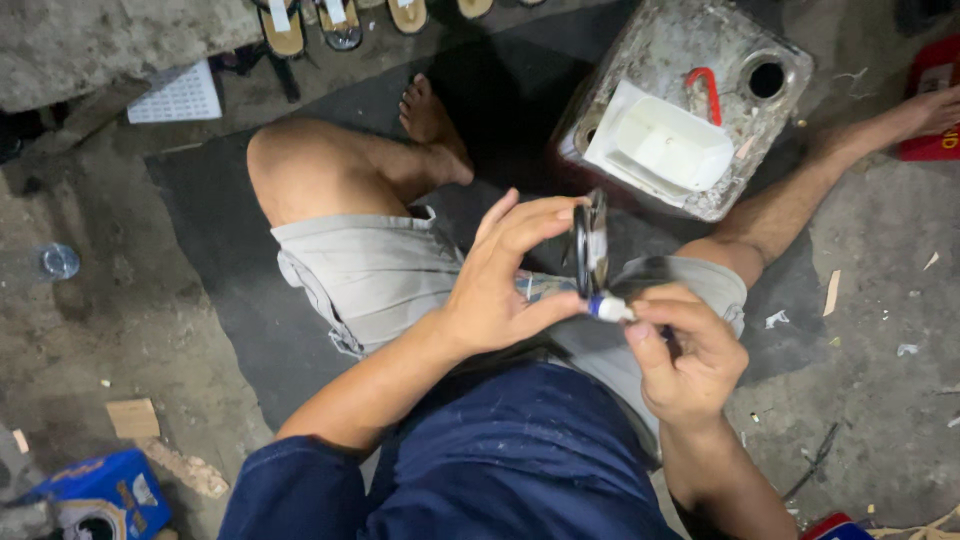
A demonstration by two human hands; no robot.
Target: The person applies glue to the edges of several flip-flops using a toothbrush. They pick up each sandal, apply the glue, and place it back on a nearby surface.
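I am sitting on the dark concrete floor (140, 310) with my knees spread, and my left hand (500, 285) holds a thin dark round ring with a shiny metal edge (590, 245) upright in front of me. My left fingers (530, 225) are curled over its top rim and my thumb presses from below, so the ring is pinched on edge between them, just above my lap. My right hand (690, 355) is closed around a small tube with a blue and white tip (608, 308); the tip touches the lower rim of the ring. How much of the tube lies inside my fist I cannot tell, since my fingers cover it.

Beyond the ring, between my legs, stands a grimy grey square container with a round hole in its top (690, 100). A white plastic tray (665, 145) lies on it, and a small red hook-shaped piece (706, 90) sits just beside the tray. Near my left knee lies a white printed sheet (180, 95). A blue cardboard box (100, 490) sits by my left elbow, well apart from my hands, and several sandals (340, 20) line the far edge.
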